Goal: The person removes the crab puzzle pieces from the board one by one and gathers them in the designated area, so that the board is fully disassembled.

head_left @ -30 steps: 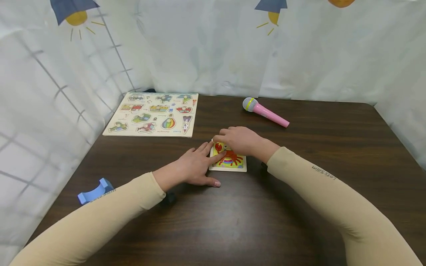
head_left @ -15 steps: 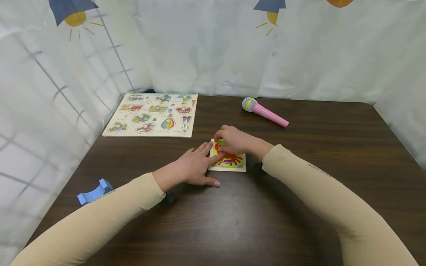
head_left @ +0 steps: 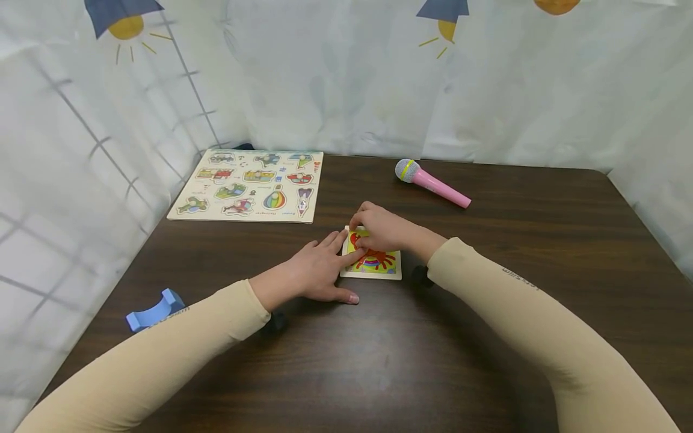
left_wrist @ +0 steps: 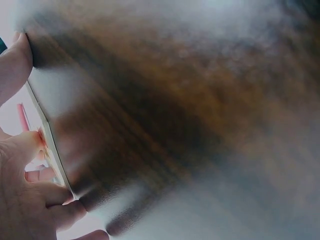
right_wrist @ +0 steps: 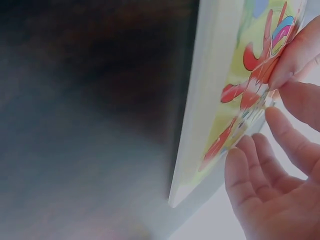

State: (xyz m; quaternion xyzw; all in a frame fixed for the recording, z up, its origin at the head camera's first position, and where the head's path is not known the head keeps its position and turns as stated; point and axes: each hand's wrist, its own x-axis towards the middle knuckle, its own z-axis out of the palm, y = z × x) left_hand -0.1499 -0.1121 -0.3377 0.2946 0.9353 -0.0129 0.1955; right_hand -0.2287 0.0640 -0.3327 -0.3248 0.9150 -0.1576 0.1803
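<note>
A small crab jigsaw puzzle (head_left: pixel 379 265) in a pale square frame lies mid-table, its red crab on yellow partly covered by my hands. My left hand (head_left: pixel 320 270) is spread flat at its left side; the index finger rests on the picture and other fingertips touch the frame's left edge. From above, my right hand (head_left: pixel 387 228) bends over the upper part of the picture, thumb and index finger close together on a puzzle piece near the upper left. In the right wrist view the thumb and fingertips (right_wrist: pixel 276 120) meet the puzzle's surface; the piece between them is barely visible.
A large peg puzzle board (head_left: pixel 251 187) with vehicle pictures lies at the back left. The pink toy microphone (head_left: pixel 440 186) lies at the back. Beside my left forearm is a blue arch-shaped block (head_left: pixel 155 310). A white printed curtain (head_left: pixel 346 78) borders the table.
My right hand has shifted slightly left, and its thumb has come down onto the crab picture. My left hand and the crab puzzle stay in place.
</note>
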